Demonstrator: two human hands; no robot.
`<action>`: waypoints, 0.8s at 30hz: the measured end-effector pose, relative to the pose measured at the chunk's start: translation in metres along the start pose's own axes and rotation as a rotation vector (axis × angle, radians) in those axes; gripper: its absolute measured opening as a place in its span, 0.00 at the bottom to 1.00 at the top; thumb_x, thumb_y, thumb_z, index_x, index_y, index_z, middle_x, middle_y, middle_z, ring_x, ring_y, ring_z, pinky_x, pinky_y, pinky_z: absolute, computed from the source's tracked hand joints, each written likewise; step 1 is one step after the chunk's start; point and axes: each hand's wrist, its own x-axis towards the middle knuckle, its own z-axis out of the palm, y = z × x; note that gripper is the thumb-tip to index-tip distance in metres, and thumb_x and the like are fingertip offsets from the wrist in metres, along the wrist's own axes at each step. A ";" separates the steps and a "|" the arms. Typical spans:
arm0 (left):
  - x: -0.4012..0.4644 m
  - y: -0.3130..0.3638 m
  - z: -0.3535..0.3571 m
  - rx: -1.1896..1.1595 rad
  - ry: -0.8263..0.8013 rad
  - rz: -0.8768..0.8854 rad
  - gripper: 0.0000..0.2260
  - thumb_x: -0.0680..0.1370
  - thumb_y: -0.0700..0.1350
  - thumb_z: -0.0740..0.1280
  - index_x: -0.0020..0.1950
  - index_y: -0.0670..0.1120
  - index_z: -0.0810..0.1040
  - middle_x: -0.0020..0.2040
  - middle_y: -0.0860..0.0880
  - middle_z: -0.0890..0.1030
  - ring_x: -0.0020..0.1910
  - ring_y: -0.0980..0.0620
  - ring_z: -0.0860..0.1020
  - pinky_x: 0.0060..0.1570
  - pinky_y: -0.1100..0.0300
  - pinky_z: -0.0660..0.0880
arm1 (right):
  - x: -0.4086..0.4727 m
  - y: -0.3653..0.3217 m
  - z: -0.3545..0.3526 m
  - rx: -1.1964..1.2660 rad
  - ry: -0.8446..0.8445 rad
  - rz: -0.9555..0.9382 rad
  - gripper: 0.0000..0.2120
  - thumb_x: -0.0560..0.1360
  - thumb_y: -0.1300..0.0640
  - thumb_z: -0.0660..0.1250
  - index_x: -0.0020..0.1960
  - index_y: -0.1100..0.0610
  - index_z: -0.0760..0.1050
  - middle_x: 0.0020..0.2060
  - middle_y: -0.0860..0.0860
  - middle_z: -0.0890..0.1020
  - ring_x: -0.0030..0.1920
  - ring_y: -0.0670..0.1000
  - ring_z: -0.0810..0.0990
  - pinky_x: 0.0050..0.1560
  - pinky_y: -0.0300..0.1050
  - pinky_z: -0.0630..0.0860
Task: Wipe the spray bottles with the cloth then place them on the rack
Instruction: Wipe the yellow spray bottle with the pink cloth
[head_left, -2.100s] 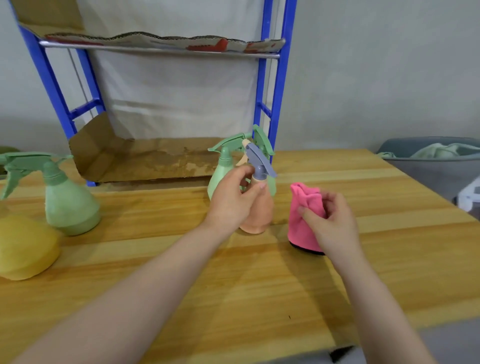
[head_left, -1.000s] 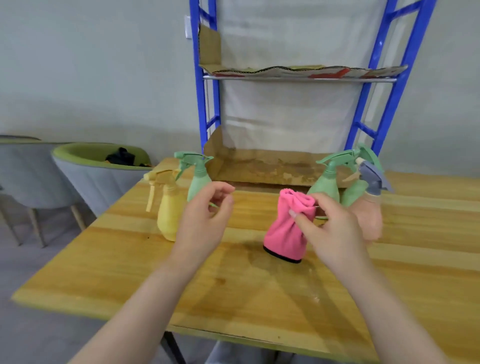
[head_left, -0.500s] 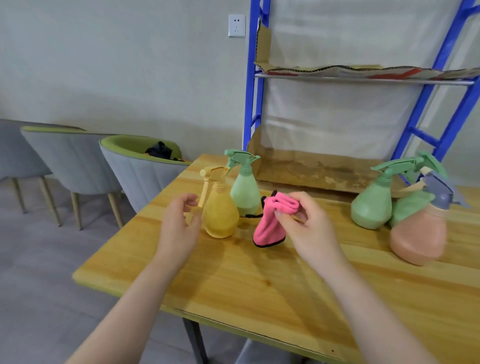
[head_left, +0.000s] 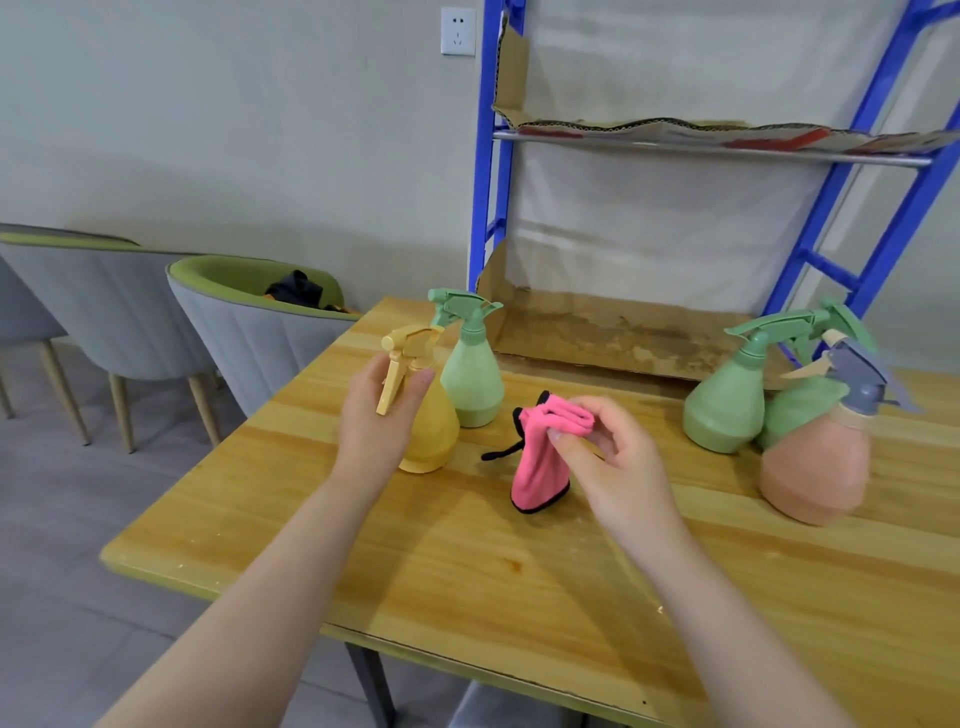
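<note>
Half a second earlier the left hand (head_left: 376, 415) had hovered short of the yellow bottle (head_left: 428, 426); at this moment it had reached the bottle's neck, thumb and fingers curling round it just under the trigger, though whether the grip had fully closed could not be told. The right hand (head_left: 613, 457) pinched the bunched pink cloth (head_left: 540, 457) between thumb and fingertips, its lower hem hanging down to the wooden table (head_left: 467, 582), beside the yellow bottle.

That bottle stood on the table touching or just in front of a green bottle (head_left: 472, 384). Well apart to the right stood two more green bottles (head_left: 724, 410) and a peach bottle (head_left: 815, 467) with a grey trigger, clustered together. None had yet been put on the blue rack (head_left: 480, 182) behind the table, whose cardboard-lined shelf (head_left: 623, 338) lay bare.

The likeliest slip, judging from this, was the yellow bottle knocking its green neighbour as it was lifted, since the two stood so close. A loose hold on the narrow neck might also let the round body swing or slide. The cloth, held only by a fingertip pinch, could drop when pressed against the bottle.
</note>
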 end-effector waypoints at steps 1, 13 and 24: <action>-0.001 0.000 0.001 0.000 -0.011 0.011 0.08 0.78 0.54 0.68 0.40 0.61 0.74 0.35 0.61 0.75 0.39 0.55 0.71 0.42 0.57 0.68 | 0.000 0.001 -0.002 0.005 0.003 0.005 0.08 0.77 0.63 0.69 0.53 0.53 0.79 0.50 0.46 0.84 0.54 0.44 0.81 0.55 0.38 0.78; -0.006 0.051 0.039 -0.137 -0.138 0.061 0.17 0.81 0.55 0.63 0.67 0.49 0.76 0.59 0.54 0.80 0.59 0.62 0.77 0.59 0.64 0.73 | 0.008 0.006 -0.047 0.081 0.028 -0.075 0.07 0.78 0.65 0.67 0.53 0.56 0.78 0.45 0.40 0.84 0.49 0.40 0.82 0.51 0.34 0.77; -0.009 0.059 0.125 -0.173 -0.285 0.019 0.09 0.83 0.48 0.60 0.61 0.50 0.75 0.54 0.62 0.77 0.52 0.74 0.73 0.55 0.77 0.66 | 0.054 0.014 -0.084 -0.002 0.206 -0.130 0.03 0.79 0.62 0.66 0.53 0.57 0.78 0.42 0.44 0.81 0.42 0.36 0.78 0.45 0.31 0.74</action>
